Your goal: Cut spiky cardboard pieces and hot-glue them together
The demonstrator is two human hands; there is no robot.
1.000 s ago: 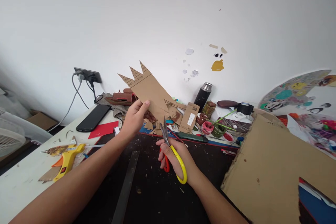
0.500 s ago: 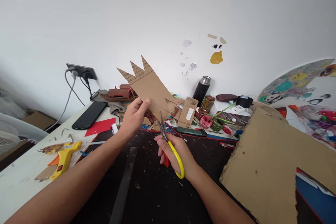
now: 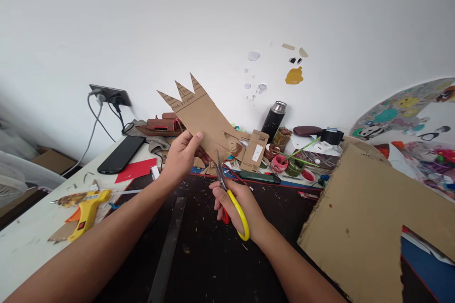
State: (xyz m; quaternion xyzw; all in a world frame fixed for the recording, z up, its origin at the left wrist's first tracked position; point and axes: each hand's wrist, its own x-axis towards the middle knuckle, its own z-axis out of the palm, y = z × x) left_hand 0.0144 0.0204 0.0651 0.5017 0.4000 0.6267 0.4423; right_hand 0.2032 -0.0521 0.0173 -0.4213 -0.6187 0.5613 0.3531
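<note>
Metal ruler (image 3: 170, 241) on black mat (image 3: 209, 265), nearer than both hands, hands apart, right hand (image 3: 245, 201) gripping yellow-and-red scissors (image 3: 235, 200), left hand (image 3: 183, 156) pinching three-pointed cardboard piece (image 3: 204, 116) aloft, black thermos flask (image 3: 273, 123) beyond the right hand.

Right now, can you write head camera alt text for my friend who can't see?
A person's left hand holds up a three-spiked cardboard piece; the right hand holds yellow-and-red-handled scissors. A yellow glue gun lies at the picture's left.
</note>
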